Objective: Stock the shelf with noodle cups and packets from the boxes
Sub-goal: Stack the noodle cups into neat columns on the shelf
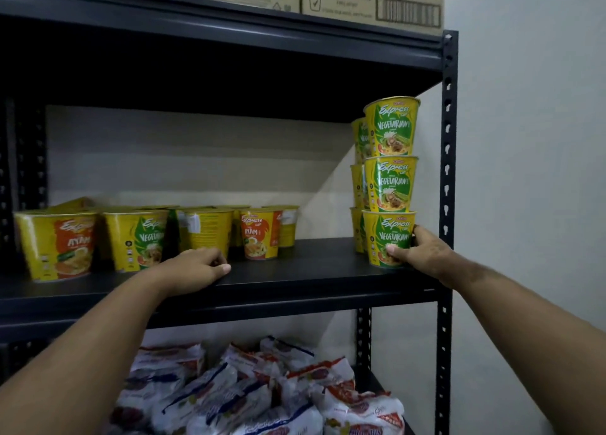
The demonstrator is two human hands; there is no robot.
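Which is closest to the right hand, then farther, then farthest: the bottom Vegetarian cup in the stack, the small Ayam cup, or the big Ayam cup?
1. Bottom Vegetarian cup, in the right hand.
2. Small Ayam cup, mid-shelf.
3. Big Ayam cup, far left.
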